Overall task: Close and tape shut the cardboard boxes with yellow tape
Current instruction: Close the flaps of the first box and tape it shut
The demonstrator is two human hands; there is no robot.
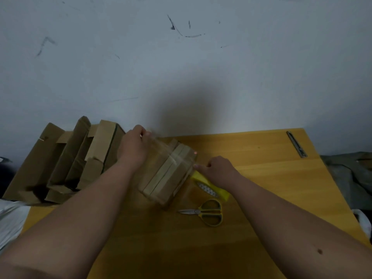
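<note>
Here's the wooden bench (261, 178), yellow-toned, running out to a scuffed grey wall (181, 57) along its far edge. At the bench's far left corner, hanging past the left edge, sits a heap of open cardboard boxes (66, 162), flaps up, none taped. No brand, label or writing can be read on anything here. Near the middle of the far edge is the cardboard box (167, 174) being worked, flaps folded shut, blurred, with a pale strip down its top seam. The left hand (134, 148) presses on the box's far left end, fingers curled over it, holding it. The right hand (219, 168) is at the box's right side, closed on the yellow tape dispenser (211, 186), which touches the box's right edge. Just nearer than the dispenser lie yellow-handled scissors (207, 212), blades shut, pointing left. Over by the far right corner rests a small metal tool (297, 143), too small to identify.
</note>
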